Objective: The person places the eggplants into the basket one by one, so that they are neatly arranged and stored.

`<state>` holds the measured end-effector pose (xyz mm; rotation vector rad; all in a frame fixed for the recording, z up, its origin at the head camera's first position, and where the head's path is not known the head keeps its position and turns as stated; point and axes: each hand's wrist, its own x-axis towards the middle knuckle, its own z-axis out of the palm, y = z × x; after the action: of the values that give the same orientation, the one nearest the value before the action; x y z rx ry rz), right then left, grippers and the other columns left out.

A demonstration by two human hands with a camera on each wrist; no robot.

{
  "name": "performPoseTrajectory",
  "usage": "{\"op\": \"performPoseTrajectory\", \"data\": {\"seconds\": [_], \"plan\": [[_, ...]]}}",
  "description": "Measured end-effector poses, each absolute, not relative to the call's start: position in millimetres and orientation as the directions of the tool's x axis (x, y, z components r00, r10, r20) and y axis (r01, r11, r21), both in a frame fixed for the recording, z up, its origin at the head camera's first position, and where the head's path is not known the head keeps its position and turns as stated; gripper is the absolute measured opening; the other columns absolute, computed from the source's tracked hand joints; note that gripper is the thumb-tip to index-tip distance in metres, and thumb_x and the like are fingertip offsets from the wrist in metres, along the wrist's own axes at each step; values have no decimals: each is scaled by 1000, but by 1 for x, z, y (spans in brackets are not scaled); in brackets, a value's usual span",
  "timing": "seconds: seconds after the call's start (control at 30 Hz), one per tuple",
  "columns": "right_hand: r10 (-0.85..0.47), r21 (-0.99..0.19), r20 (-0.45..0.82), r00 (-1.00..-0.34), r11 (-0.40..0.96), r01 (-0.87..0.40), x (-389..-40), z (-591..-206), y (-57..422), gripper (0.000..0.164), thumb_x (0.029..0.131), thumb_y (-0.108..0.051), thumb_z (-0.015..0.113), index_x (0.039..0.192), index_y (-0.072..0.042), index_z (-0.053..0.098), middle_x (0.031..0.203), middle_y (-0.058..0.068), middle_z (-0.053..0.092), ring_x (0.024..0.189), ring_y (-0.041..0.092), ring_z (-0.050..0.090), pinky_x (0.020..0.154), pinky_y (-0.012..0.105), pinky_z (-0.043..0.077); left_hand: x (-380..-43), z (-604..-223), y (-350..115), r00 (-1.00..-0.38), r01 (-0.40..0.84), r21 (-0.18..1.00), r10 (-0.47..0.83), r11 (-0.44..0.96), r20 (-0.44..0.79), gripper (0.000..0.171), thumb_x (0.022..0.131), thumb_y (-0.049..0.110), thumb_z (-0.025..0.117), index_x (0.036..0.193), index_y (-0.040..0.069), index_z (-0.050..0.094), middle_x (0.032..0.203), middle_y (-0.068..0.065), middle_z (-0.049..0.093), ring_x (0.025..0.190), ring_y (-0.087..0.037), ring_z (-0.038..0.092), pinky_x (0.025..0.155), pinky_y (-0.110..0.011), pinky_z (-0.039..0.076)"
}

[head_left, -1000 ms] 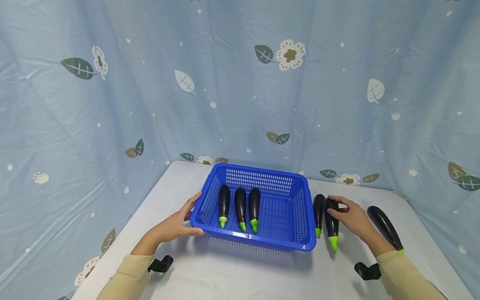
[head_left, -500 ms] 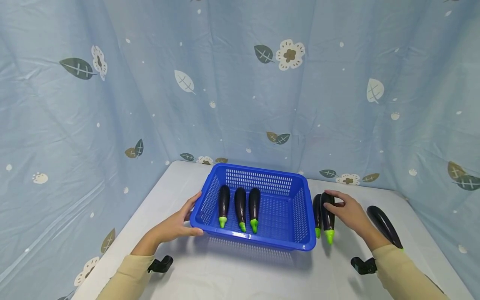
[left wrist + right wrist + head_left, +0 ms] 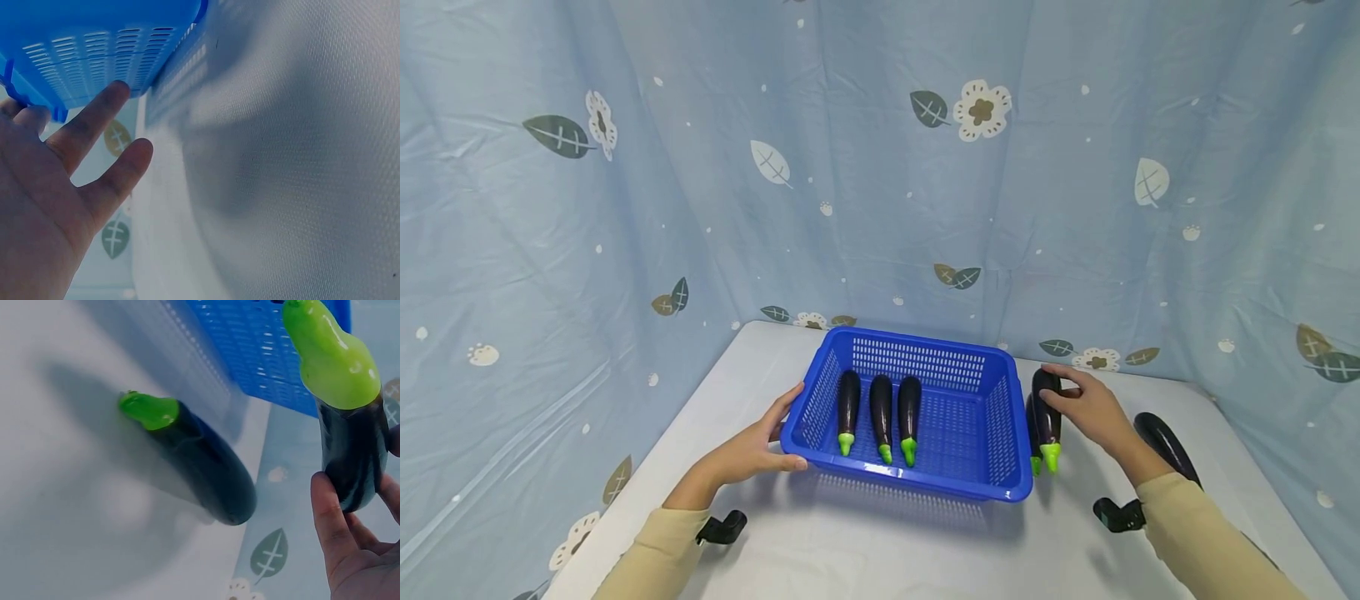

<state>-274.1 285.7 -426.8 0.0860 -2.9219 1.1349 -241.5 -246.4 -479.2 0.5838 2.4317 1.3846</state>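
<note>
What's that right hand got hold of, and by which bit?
The right hand holds an eggplant by the dark end opposite its green cap.

1. Light-blue cloth backdrop [image 3: 865,192] behind and along both sides, hanging in loose folds, some creases at left.
2. Prints on it: leaves [image 3: 928,108] in dark green, brown and white; white flowers [image 3: 981,110] with brown centres; small pale paw prints [image 3: 482,355].
3. White table [image 3: 850,554], far edge close up to backdrop; fine woven texture visible in left wrist view.
4. Light diffuse, fairly even in head view; soft-edged shadows on table. Wrist views dimmer, bluish.
</note>
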Motion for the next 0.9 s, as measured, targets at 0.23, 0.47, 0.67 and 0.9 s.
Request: {"op": "performPoseTrajectory", "data": {"seconds": [0.23,0.47,0.67,0.9], "plan": [[-50,-673,38,-998,737,-63,-280,-417,275,62,102,-37,61,153,-7,44,149,33,42,126,53,53,94,64,50,-242,-479,-247,-877,213,865,479,455,-36,116,84,31,83,164,29,0,167,-24,9,139,-54,39,106,-67,39],[-71,-685,56,-996,723,-90,-284,-412,267,60,102,-34,61,153,-6,45,148,33,44,124,52,55,93,61,52,-241,-479,-246,-880,204,865,473,458,-43,116,84,31,84,164,30,0,167,-24,10,138,-54,40,106,-67,39],[-69,-693,63,-996,715,-94,-285,-409,259,59,102,-34,63,151,-6,46,148,31,45,124,50,56,93,60,53,-241,-479,-246,-881,204,864,471,460,-43,116,83,31,84,164,30,1,167,-24,10,138,-53,40,106,-67,39],[-84,-691,86,-993,713,-120,-290,-409,249,59,101,-33,64,150,-5,48,149,30,45,122,49,58,90,58,55,-241,-480,-246,-885,193,862,462,469,-54,116,83,32,84,164,31,1,167,-24,11,138,-53,41,105,-66,41]]}}
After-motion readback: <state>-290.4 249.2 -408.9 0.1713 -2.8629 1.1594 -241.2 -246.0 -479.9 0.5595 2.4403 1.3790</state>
